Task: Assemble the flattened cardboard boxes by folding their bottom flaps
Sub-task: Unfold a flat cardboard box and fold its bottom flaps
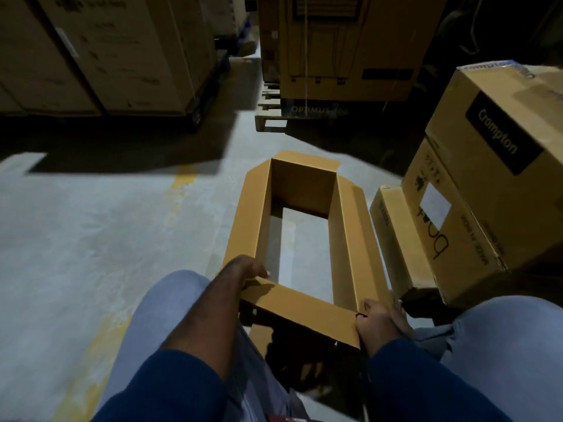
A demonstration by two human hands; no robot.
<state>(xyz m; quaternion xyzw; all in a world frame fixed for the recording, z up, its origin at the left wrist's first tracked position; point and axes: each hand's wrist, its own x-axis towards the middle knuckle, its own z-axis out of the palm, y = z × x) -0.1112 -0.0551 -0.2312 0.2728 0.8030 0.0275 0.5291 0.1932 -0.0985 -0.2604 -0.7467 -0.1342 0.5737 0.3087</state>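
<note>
Left hand (250, 271) and right hand (377, 322) grip the near flap (304, 312) of the cardboard box (350, 226); I'd fold it evenly along its crease.

1. The box (243, 214) stands on the floor (91, 223) in the middle, just ahead of the person; the floor shows through it.
2. Its near flap (304, 312) spans between the hands: the left hand (248, 268) grips the near-left corner and the right hand (376, 322) the near-right corner.
3. The left knee (170, 300) and right knee (511, 330) flank the box's near end.
4. A slim carton (393, 233) lies just right of the box.
5. Right of that, a top carton (502, 123) rests tilted on a lower carton (451, 226).
6. Behind the box, well apart, a tall carton (344, 47) sits on a pallet (271, 114).
7. Stacked cartons (106, 50) stand far back on the left.
</note>
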